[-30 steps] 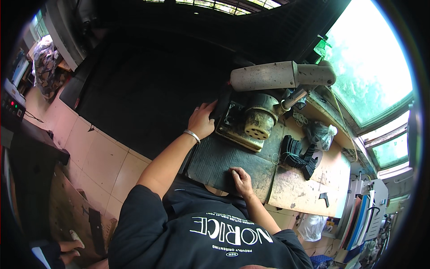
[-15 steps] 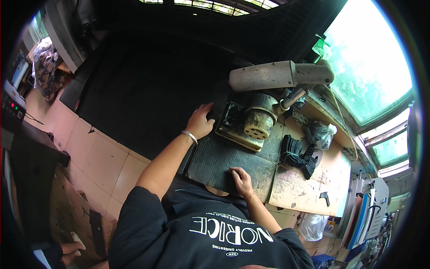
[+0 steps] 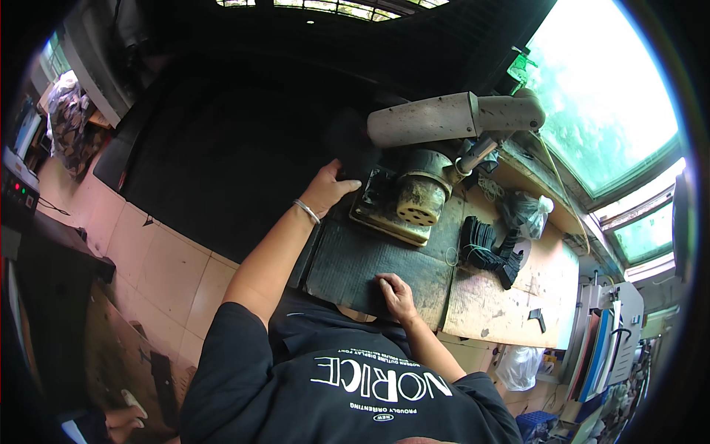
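Over the large black sheet (image 3: 222, 155), my left hand (image 3: 324, 194) has its thumb stretched out and its fingers partly lost against the black. A dark blurred shape (image 3: 352, 142) lies against these fingertips; its kind is unclear. Just right of that hand stands a machine with a yellowed, stained cylinder (image 3: 420, 201), holes in its end, on a flat base (image 3: 392, 228). My right hand (image 3: 398, 297) rests with curled fingers on the near edge of a dark ribbed mat (image 3: 344, 270). Nothing shows in it.
A pale jointed arm (image 3: 425, 122) reaches over the machine from the right. Bundled black strips (image 3: 481, 243) lie on a stained board (image 3: 481, 311), with a small black piece (image 3: 537, 320) near its edge. A tied plastic bag (image 3: 529, 213) sits by the window (image 3: 606, 96).
My left hand has shifted slightly, its fingers drawing in, and the dark blurred shape has appeared beside them. My right hand keeps its place on the mat. The view has shifted slightly.
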A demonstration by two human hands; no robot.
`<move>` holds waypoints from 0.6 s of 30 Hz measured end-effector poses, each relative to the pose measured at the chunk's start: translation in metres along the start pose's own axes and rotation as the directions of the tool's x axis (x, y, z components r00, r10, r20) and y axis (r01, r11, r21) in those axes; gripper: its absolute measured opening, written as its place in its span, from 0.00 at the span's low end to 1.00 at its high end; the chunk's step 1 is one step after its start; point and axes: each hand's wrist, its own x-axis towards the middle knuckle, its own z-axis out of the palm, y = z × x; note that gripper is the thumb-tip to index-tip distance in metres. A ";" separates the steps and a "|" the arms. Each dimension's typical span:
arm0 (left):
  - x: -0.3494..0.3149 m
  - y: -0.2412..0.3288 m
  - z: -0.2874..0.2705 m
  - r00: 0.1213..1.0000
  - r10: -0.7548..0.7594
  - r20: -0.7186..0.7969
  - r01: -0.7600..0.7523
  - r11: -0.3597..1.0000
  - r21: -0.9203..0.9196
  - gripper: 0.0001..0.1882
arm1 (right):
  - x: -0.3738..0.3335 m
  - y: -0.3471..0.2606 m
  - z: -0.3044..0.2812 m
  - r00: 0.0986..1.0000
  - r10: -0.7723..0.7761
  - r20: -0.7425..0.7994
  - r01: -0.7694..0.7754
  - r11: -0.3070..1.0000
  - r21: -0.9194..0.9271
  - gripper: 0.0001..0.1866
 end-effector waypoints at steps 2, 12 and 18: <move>0.003 0.005 -0.003 1.000 0.005 -0.008 -0.006 0.991 -0.135 0.26 | 0.000 0.001 0.000 1.000 0.001 0.004 -0.001 1.000 -0.004 0.09; 0.032 0.021 0.011 0.982 0.069 -0.176 -0.103 0.975 -0.195 0.24 | -0.003 0.002 0.000 1.000 0.022 0.003 -0.022 1.000 0.006 0.09; 0.043 0.017 0.011 0.982 0.062 -0.176 -0.089 0.985 -0.147 0.27 | 0.001 0.003 0.000 1.000 0.004 0.005 -0.004 1.000 0.010 0.08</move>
